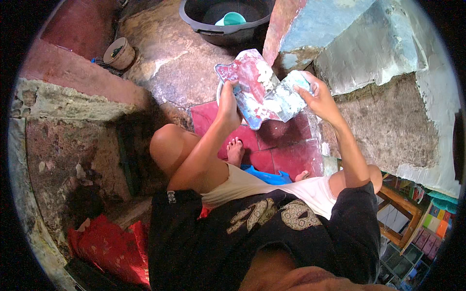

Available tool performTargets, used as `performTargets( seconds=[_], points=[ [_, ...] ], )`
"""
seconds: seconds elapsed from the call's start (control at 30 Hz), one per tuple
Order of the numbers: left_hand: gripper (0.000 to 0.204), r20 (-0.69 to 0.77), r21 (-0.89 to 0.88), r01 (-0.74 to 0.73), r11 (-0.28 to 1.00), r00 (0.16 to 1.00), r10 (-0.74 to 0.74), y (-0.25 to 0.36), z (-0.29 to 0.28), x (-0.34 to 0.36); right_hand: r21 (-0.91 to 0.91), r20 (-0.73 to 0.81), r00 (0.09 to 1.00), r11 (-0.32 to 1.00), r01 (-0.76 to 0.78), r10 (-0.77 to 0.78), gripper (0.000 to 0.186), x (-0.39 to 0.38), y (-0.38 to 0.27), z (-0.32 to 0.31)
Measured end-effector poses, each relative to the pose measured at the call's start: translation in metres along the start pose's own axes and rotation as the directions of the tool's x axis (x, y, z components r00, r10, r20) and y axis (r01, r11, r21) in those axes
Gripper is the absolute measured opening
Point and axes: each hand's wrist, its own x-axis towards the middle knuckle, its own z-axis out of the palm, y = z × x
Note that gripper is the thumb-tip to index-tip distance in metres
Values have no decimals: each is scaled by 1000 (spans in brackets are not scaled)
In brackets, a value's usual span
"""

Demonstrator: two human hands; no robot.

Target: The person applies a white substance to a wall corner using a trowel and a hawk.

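From where I stand, the squatting person's left hand (230, 104) is closed on the edge of a bent, paint-smeared board (247, 80), thumb on top, holding it out over the floor in front of the knees. A lump of white paste (264, 75) sits on its upper part. The right hand (318, 99) grips a flat, whitened scraper (286, 99), thumb on the near face, its far edge against the board or just above it; I can't tell which. Behind the board a pale round rim (219, 94) peeps out. Below are red tiles (291, 157), bare feet and something blue (267, 175) between the legs. To the right, the wall seems to tell how far the work has got: grey coating (369, 53) covers a broad upper stretch and runs down the far side, while a rough brown patch (383, 121) beneath it looks uncoated. I'd call it partly done, with that patch left and paste on the board to spread. The low wall (77, 77) on the left is worn and bare of any fresh grey. Farther out stand a black tub (228, 36) holding a teal dipper (234, 19), and a small pale bucket (120, 53).
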Motion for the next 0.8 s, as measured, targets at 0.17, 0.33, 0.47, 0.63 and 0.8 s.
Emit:
performTargets(
  seconds=[0.17,0.33,0.47,0.63,0.8],
  points=[
    [32,-26,-47,1,999,1000,-2,0,-3,0,76,-59,941,942,-327,332,29,-5,-18,-6],
    [33,-29,-68,-76,995,997,75,2,-1,-3,197,-174,922,930,-311,346,31,-18,-4,-24],
    [29,-36,-90,-193,977,981,191,-1,3,-4,150,-335,894,954,-261,298,33,-30,23,-16],
    [29,-90,-78,-216,973,974,209,-12,0,1,227,-321,859,913,-341,400,34,-38,9,25],
    [32,-75,17,-126,992,989,127,-12,3,-6,338,-255,843,860,-382,474,32,-42,19,41]
  ],
)
